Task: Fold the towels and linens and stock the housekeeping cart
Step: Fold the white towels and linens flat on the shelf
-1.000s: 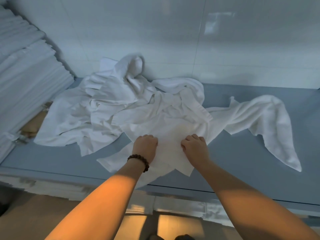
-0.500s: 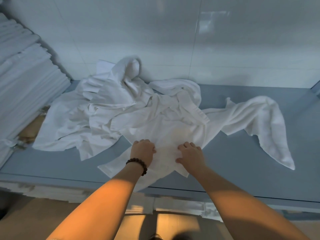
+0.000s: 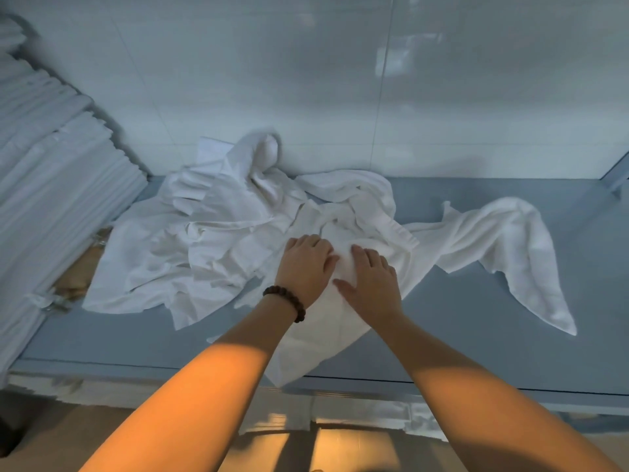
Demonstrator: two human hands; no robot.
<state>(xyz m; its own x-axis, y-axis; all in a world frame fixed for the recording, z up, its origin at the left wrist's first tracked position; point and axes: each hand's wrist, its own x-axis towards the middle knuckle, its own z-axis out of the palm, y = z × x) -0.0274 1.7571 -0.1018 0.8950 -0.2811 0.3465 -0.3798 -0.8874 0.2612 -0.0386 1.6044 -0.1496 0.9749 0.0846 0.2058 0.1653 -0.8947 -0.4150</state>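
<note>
White is all you have to sort: far out to the left of your left hand stands a stack of folded linens (image 3: pixel 51 172), and between it and that hand a crumpled heap of sheets (image 3: pixel 177 253) sprawls on the blue-grey table (image 3: pixel 476 352). Your left hand (image 3: pixel 306 267), with a beaded bracelet (image 3: pixel 287 303) at the wrist, lies palm down on a thin white cloth (image 3: pixel 323 335), fingers straight and close together, gripping nothing. Just beside it, your right hand (image 3: pixel 372 284) presses the same cloth, fingers flat and a little spread, thumb reaching toward the left hand. Both forearms run forward and converge, wrists low. The cloth's near corner hangs over the table edge below your wrists. Its far part runs into the heap beyond your fingertips, and I cannot tell where it ends. Off to the right of your right hand an unfolded terry towel (image 3: pixel 503 253) trails across the table. I judge you are flattening this piece before its first fold. Next you need to free it from the heap, find two corners and spread it square. No cart is in view.
</note>
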